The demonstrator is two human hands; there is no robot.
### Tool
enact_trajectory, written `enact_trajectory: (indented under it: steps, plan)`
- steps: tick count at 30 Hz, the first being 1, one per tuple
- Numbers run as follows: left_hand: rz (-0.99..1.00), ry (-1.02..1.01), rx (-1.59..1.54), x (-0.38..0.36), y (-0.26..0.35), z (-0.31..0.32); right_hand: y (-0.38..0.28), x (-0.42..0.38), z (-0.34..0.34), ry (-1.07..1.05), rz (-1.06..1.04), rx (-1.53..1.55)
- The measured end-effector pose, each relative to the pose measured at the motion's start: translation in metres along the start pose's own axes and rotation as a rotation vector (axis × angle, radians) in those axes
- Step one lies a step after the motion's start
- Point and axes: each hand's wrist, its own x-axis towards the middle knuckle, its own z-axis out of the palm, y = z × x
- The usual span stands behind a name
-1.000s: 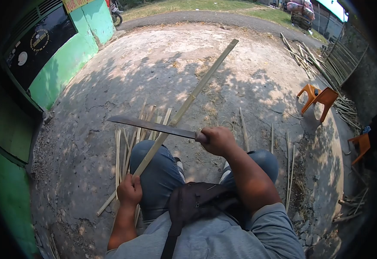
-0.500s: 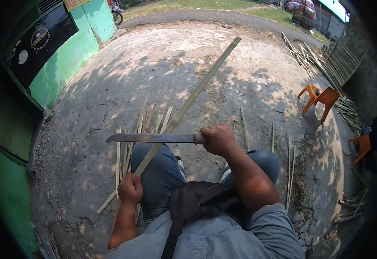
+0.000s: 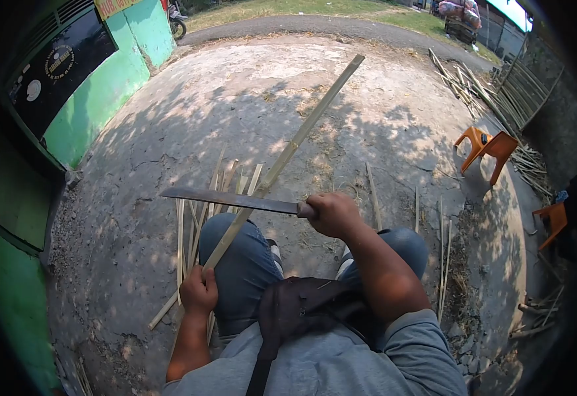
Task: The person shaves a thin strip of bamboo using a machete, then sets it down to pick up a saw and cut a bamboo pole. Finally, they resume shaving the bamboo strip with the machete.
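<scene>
Head view: right hand [image 3: 333, 215] lays flat steel machete [image 3: 229, 199] across slender bamboo strip [image 3: 282, 162].

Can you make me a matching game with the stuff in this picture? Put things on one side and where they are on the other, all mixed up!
Things:
1. long knife
2. bamboo strip
3. orange chair
4. black bag

Places:
A. tipped over on the ground, far right
B. on the lap
C. in the right hand
D. in the left hand, slanting up and away

Pairs: 1-C, 2-D, 3-A, 4-B
</scene>
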Motion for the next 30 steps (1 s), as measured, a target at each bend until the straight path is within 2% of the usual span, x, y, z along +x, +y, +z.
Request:
enact_trajectory:
  steps: [8,12,21,24,27,30]
  plan:
    - [-0.015,-0.022,0.03,0.0,-0.004,0.002,0.008,0.008,-0.014,0.01,-0.028,-0.101]
    - [-0.008,0.001,0.027,-0.001,-0.005,0.003,0.01,0.007,-0.015,-0.02,0.116,-0.065]
    - [-0.049,-0.021,0.032,0.0,-0.003,0.002,-0.002,0.002,-0.005,-0.083,0.018,-0.09]
    - [-0.034,0.006,0.018,0.0,-0.003,0.003,-0.004,0.002,-0.005,-0.039,-0.051,-0.065]
    - [-0.019,0.034,0.006,0.0,-0.004,0.005,-0.003,0.007,-0.011,-0.033,-0.035,-0.093]
    - [-0.017,0.023,0.016,0.001,-0.001,0.003,0.01,0.008,-0.011,-0.029,0.084,-0.088]
